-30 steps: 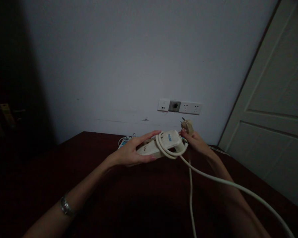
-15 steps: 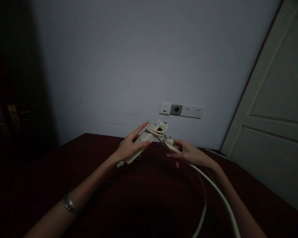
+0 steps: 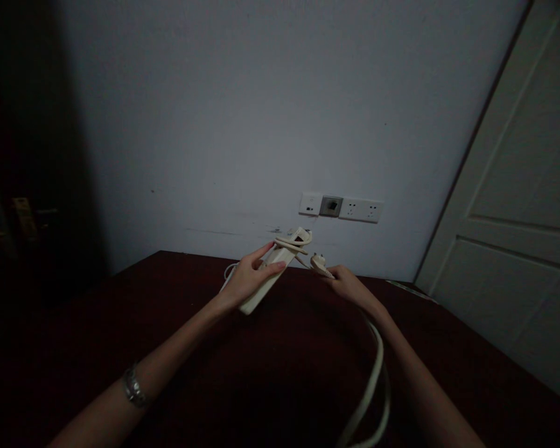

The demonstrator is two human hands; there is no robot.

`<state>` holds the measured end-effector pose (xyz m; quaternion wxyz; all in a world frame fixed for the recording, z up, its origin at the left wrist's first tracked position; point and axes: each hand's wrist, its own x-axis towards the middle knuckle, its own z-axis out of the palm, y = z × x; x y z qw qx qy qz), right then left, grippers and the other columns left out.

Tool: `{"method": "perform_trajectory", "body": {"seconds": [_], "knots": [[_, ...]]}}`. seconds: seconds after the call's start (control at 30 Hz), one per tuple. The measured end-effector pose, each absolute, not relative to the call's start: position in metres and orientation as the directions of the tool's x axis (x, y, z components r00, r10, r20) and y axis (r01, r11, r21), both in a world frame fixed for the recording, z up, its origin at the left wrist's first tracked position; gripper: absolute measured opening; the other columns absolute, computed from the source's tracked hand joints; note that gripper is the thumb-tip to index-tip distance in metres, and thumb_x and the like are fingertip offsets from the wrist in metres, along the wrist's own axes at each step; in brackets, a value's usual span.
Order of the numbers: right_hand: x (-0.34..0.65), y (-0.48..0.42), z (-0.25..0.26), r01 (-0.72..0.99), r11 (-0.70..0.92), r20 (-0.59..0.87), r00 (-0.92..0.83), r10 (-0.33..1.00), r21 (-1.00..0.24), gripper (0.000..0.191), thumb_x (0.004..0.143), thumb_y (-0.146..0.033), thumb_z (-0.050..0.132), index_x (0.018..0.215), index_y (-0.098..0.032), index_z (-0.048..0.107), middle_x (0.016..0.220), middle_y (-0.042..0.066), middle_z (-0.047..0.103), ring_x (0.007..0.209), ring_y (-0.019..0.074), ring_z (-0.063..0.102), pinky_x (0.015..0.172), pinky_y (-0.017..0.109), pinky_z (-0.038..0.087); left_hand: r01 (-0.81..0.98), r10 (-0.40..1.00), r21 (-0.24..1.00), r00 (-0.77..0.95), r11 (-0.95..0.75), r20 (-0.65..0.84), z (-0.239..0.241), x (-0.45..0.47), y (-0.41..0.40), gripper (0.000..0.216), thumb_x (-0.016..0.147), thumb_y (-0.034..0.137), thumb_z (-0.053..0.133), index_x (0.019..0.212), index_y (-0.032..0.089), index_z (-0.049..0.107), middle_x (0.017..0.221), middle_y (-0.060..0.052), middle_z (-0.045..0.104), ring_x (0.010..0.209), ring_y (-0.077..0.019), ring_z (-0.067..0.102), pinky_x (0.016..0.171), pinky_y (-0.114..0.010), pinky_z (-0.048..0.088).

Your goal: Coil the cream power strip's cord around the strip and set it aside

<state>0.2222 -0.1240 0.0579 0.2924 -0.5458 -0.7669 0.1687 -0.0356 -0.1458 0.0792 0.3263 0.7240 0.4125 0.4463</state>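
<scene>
A cream power strip (image 3: 271, 271) is tilted up over the dark red table (image 3: 121, 323), and my left hand (image 3: 246, 279) is wrapped round its lower half. A turn of its thick white cord (image 3: 293, 242) is looped round the strip's upper end. My right hand (image 3: 348, 284) pinches the cord just behind its plug (image 3: 318, 264), close to the right of the strip. The remaining cord (image 3: 377, 367) hangs in a long loop beneath my right forearm. On my left wrist sits a metal watch (image 3: 133, 388).
A row of wall sockets (image 3: 341, 208) is set in the pale wall just above the table's far edge. A white panelled door (image 3: 522, 236) stands at the right. A thin white cable (image 3: 228, 270) lies on the table behind my left hand. The left side is dark.
The strip has gone from lying flat to tilted with its far end up. My right hand carried the plug down round the strip's end and back to its right side, and the slack cord swung in.
</scene>
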Motion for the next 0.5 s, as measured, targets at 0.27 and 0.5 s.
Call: {"method": "perform_trajectory", "body": {"seconds": [0.27, 0.5], "knots": [[0.228, -0.125, 0.054, 0.735, 0.287, 0.163, -0.237, 0.958, -0.614, 0.036, 0.074, -0.048, 0.049, 0.06, -0.015, 0.05, 0.053, -0.003, 0.032, 0.05, 0.0084, 0.027, 0.048, 0.024, 0.021, 0.396, 0.862, 0.771, 0.313, -0.499, 0.397, 0.078, -0.037, -0.139, 0.069, 0.079, 0.048, 0.05, 0.14, 0.023, 0.031, 0.141, -0.008, 0.039, 0.112, -0.0258, 0.052, 0.083, -0.034, 0.046], [0.199, -0.165, 0.086, 0.722, 0.422, 0.102, -0.443, 0.891, -0.548, 0.021, 0.074, -0.032, 0.052, 0.063, -0.014, 0.054, 0.056, -0.003, 0.042, 0.052, 0.0081, 0.033, 0.049, 0.021, 0.025, 0.633, 0.864, 0.599, 0.263, -0.49, 0.429, 0.068, -0.063, -0.106, 0.069, 0.079, 0.051, 0.048, 0.14, 0.026, 0.031, 0.132, -0.007, 0.05, 0.109, -0.0259, 0.054, 0.086, -0.035, 0.044]]}}
